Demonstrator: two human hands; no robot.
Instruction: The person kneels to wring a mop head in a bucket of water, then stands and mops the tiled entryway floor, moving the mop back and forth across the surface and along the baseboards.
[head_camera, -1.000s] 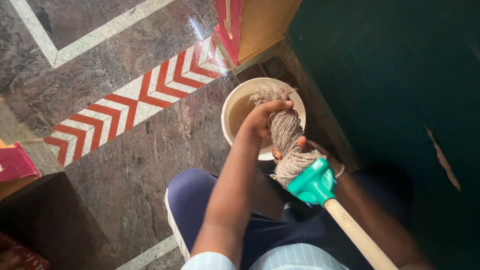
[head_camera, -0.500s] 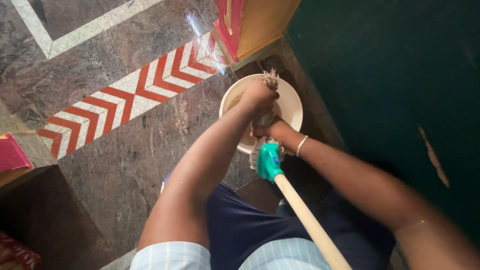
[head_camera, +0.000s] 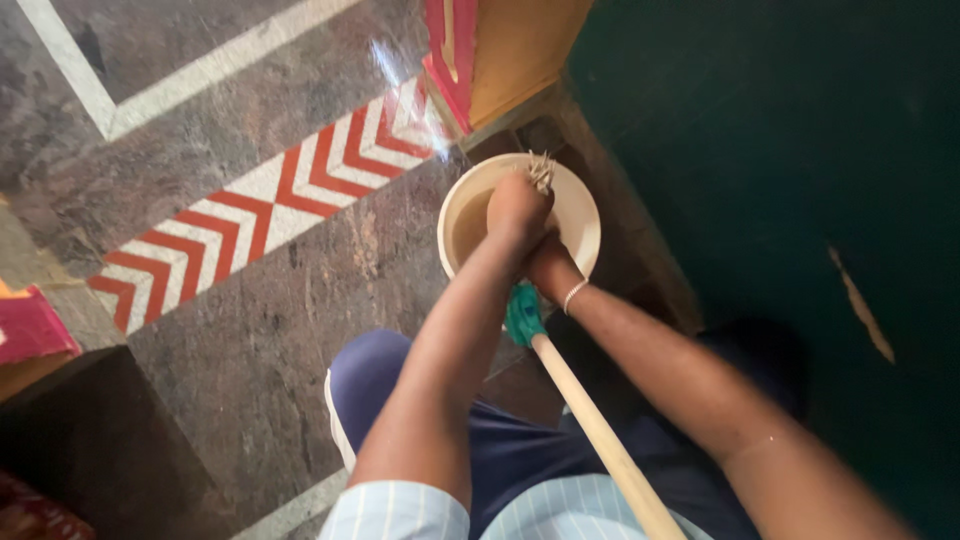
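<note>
The mop strands (head_camera: 541, 172) are gripped over the cream bucket (head_camera: 580, 215), and only a small frayed tuft shows above the left hand (head_camera: 517, 207); the rest of the strands is hidden inside the two fists. The left hand is closed tight around the upper part of the strands. Just below it and touching it, the right hand (head_camera: 548, 265) is also closed around the strands, with a thin pale bangle (head_camera: 574, 295) on its wrist. Directly under the right hand sits the green plastic mop socket (head_camera: 523, 313), partly covered by the left forearm, and from it the wooden mop handle (head_camera: 596, 432) runs down toward the person and is cut off at the lower edge of the view.

Inside the bucket, left of the left hand, some brownish water (head_camera: 468, 222) is seen, but the hands block most of the inside. The bucket stands on the dark stone floor (head_camera: 280, 330), near a dark green wall (head_camera: 780, 150) on the right of the hands. Beyond the bucket there is a red and yellow wooden corner of furniture (head_camera: 490, 50), cut off at the top. Left of the hands a red and white chevron strip (head_camera: 270, 205) crosses the floor. Below the arms are the person's dark blue trousers (head_camera: 500, 460) and striped sleeves.
</note>
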